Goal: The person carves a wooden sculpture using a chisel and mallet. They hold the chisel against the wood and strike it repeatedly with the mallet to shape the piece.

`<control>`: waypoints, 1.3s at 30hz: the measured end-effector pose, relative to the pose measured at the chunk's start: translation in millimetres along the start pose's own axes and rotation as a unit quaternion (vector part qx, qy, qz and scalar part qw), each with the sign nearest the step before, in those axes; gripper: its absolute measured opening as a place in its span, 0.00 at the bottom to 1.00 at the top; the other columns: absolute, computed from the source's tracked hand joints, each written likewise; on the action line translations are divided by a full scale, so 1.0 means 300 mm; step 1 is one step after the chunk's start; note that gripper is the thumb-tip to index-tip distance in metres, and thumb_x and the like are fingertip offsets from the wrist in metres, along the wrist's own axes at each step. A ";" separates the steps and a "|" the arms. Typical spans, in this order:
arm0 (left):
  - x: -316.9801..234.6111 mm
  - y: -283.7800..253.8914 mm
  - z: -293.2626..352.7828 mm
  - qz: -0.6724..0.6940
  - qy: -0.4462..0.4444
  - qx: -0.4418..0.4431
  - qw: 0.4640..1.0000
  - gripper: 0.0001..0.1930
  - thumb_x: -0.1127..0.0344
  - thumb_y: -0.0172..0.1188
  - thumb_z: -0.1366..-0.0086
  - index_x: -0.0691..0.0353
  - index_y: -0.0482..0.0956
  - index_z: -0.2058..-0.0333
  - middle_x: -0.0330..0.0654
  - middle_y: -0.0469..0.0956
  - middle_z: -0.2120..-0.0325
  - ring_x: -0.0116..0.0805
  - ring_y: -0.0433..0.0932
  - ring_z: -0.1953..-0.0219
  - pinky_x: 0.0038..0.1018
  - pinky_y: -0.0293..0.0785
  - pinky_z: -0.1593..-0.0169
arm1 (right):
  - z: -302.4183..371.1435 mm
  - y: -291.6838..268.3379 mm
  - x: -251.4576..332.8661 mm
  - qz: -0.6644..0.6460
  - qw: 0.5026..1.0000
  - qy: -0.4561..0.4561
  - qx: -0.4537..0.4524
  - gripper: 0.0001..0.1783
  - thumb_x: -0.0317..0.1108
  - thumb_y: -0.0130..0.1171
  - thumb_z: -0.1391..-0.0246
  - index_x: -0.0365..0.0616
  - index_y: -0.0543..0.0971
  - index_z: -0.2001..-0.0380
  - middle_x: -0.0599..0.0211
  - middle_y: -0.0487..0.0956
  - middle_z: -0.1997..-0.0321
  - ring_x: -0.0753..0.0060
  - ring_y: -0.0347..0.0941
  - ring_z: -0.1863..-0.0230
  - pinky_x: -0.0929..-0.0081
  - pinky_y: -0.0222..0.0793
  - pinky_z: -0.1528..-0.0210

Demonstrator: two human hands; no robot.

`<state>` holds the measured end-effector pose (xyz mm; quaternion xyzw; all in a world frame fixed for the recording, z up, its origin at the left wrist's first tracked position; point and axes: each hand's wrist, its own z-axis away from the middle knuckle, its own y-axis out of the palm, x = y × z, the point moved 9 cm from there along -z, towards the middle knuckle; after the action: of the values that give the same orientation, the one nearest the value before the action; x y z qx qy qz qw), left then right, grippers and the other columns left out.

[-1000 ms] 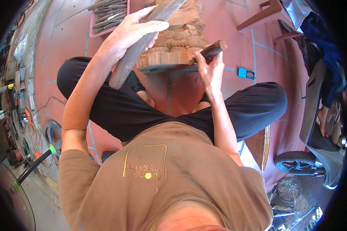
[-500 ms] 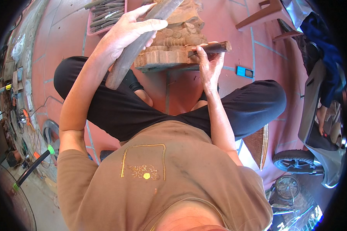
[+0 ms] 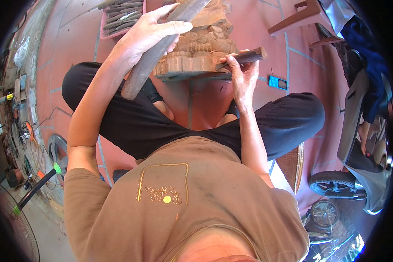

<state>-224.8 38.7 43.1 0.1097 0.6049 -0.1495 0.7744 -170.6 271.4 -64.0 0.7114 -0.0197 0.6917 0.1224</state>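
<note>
A carved block of brown wood [image 3: 185, 64] lies on the floor before my crossed legs, with layered relief along its top. My left hand [image 3: 150, 37] is closed round a long, dark wooden club [image 3: 140, 75], held slanting above the block's left side. The club's upper end runs out of view at the top. In my right hand [image 3: 244, 78] is a wood-carving chisel [image 3: 252, 56], its thick dark handle pointing right. The chisel's tip meets the block's near right edge; the exact contact is too small to make out.
A pink tray [image 3: 102, 31] of several dark-handled tools sits at the far left. A blue mobile phone [image 3: 277, 82] lies on the tiles by my right knee. Far right stand a brown plastic stool [image 3: 303, 19] and a motorbike wheel [image 3: 332, 183], near another person's hand [image 3: 363, 137].
My right hand has shifted slightly to the right with the chisel, its tip still at the block's edge. The club in my left hand stays in nearly the same place.
</note>
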 end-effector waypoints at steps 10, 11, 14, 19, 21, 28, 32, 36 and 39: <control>0.008 -0.016 0.011 -0.026 0.012 -0.018 0.999 0.34 0.60 0.69 0.36 0.60 0.68 0.33 0.35 0.75 0.75 0.22 0.74 0.77 0.22 0.71 0.72 | 0.013 0.048 0.025 0.227 0.970 -0.081 0.041 0.22 0.30 0.71 0.44 0.43 0.71 0.51 0.58 0.84 0.63 0.60 0.83 0.64 0.65 0.78 0.62; 0.002 -0.017 0.029 -0.005 0.013 -0.031 0.999 0.34 0.61 0.68 0.35 0.61 0.68 0.33 0.35 0.75 0.75 0.23 0.74 0.77 0.22 0.72 0.72 | 0.021 0.068 0.041 0.240 0.963 -0.106 0.053 0.22 0.30 0.71 0.44 0.44 0.72 0.50 0.58 0.84 0.63 0.59 0.83 0.64 0.64 0.78 0.62; 0.008 -0.006 0.098 0.051 0.027 -0.046 0.997 0.30 0.65 0.63 0.32 0.63 0.67 0.33 0.38 0.77 0.73 0.25 0.74 0.79 0.23 0.71 0.74 | 0.080 0.156 0.141 0.282 0.939 -0.185 0.069 0.23 0.29 0.71 0.47 0.46 0.75 0.49 0.58 0.83 0.61 0.53 0.83 0.62 0.62 0.79 0.61; 0.122 0.046 0.276 0.169 0.028 -0.116 0.978 0.21 0.60 0.60 0.30 0.64 0.70 0.44 0.43 0.75 0.73 0.27 0.73 0.80 0.19 0.70 0.77 | 0.189 0.297 0.156 0.369 0.861 -0.322 0.133 0.23 0.33 0.69 0.54 0.49 0.78 0.53 0.63 0.80 0.57 0.58 0.80 0.56 0.63 0.78 0.51; 0.188 0.051 0.336 0.167 0.012 -0.134 0.977 0.23 0.59 0.62 0.32 0.67 0.70 0.46 0.43 0.74 0.73 0.29 0.74 0.80 0.22 0.71 0.76 | 0.203 0.318 0.149 0.383 0.850 -0.339 0.130 0.22 0.36 0.68 0.54 0.46 0.78 0.54 0.62 0.79 0.57 0.57 0.79 0.51 0.59 0.74 0.44; 0.308 0.051 0.502 0.234 -0.040 -0.225 0.945 0.25 0.65 0.68 0.39 0.70 0.71 0.48 0.45 0.76 0.72 0.31 0.75 0.80 0.22 0.73 0.76 | 0.221 0.355 0.117 0.357 0.851 -0.362 0.129 0.20 0.32 0.61 0.52 0.44 0.77 0.53 0.61 0.76 0.57 0.57 0.75 0.49 0.57 0.71 0.40; 0.333 0.084 0.499 0.225 -0.060 -0.217 0.948 0.25 0.69 0.69 0.41 0.69 0.71 0.48 0.43 0.76 0.72 0.30 0.75 0.80 0.22 0.73 0.76 | 0.219 0.368 0.090 0.355 0.854 -0.354 0.141 0.19 0.31 0.59 0.50 0.46 0.77 0.52 0.62 0.74 0.60 0.58 0.74 0.51 0.59 0.71 0.41; 0.319 0.105 0.473 0.185 -0.071 -0.218 0.956 0.26 0.70 0.70 0.42 0.69 0.70 0.47 0.41 0.77 0.71 0.29 0.74 0.80 0.21 0.72 0.76 | 0.209 0.363 0.099 0.346 0.864 -0.340 0.133 0.19 0.32 0.59 0.50 0.48 0.77 0.53 0.63 0.74 0.60 0.58 0.73 0.53 0.62 0.70 0.42; 0.312 0.098 0.449 0.142 -0.065 -0.221 0.963 0.27 0.67 0.70 0.42 0.69 0.70 0.46 0.43 0.76 0.71 0.30 0.74 0.79 0.21 0.71 0.76 | 0.206 0.367 0.111 0.343 0.856 -0.372 0.102 0.19 0.32 0.60 0.51 0.48 0.76 0.53 0.64 0.74 0.61 0.59 0.73 0.54 0.58 0.70 0.41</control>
<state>-71.3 9.5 -15.1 0.0111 0.5496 0.0927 0.8302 -130.4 157.0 -15.6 0.8722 -0.2365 0.3718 -0.2124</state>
